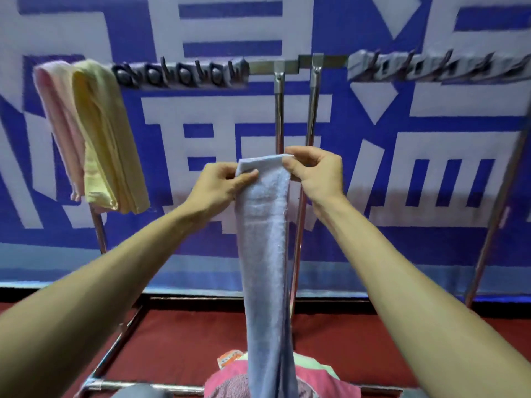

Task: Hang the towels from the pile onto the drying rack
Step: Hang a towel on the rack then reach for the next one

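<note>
While both arms reach forward, the left hand (221, 182) and the right hand (313, 173) each hold one upper corner of a light blue towel (264, 225). The left thumb lies across the front of the cloth with the fingers curled behind it. The right hand pinches the other corner between thumb and bent fingers. The towel is folded narrow and hangs straight down between the two forearms, in front of the middle posts of the drying rack (263, 67) and below its top bar. Its lower end passes in front of the pile (230, 380) of pink, dark red and green towels at the bottom edge, and I cannot tell if it touches them.

On the left end of the top bar a yellow towel (106, 133) and a pink towel (57, 116) hang side by side and touch each other. Rows of clips (181, 76) are on the bar at both sides of the middle. Behind the rack there is a blue and white banner (373, 225), and the floor (186, 334) under it is red.
</note>
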